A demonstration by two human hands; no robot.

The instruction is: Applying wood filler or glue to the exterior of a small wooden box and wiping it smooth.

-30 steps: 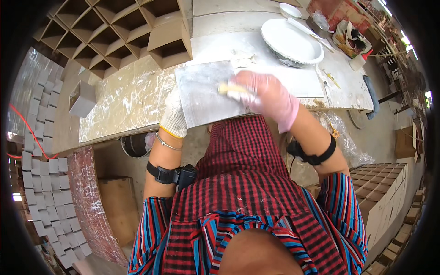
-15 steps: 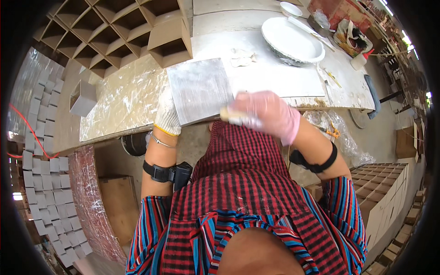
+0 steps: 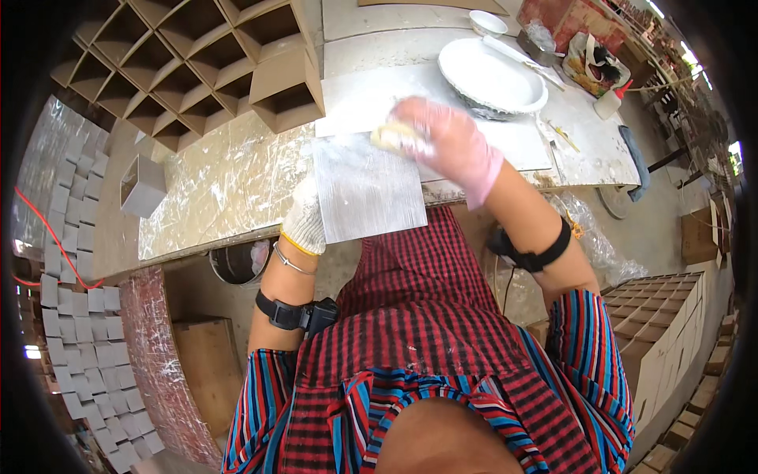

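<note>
Judged from the pale streaks, at the step of spreading or rubbing something whitish over the face of a grey panel (image 3: pixel 369 193). Probably not yet finished, because of uneven grey patches there. Holding this panel by its left edge with the left hand (image 3: pixel 304 215), in a white knitted glove, closed on the edge, with fingertips mostly hidden. Placed at the front edge of the bench (image 3: pixel 213 186), with the lower part beyond this edge and over the checked apron (image 3: pixel 410 272); impossible to tell whether resting on the bench or only held in the air.

Gripping with the right hand (image 3: pixel 458 154), in a pink glove with narrowly curled fingers, a pale yellow tool (image 3: pixel 388 137). Too blurred to tell whether brush or sponge, and whether touching the panel or just passing over its far edge.

Needed for the next move, by judgement: a steady hold on the left, and light, even pressure on the right, along the streaks, from the far edge toward the near one. Better to keep the left fingertips off the face, as possibly wet. In case of too little coating, worth reaching to the white basin (image 3: pixel 478 109), on the bench beyond the right hand.
</note>
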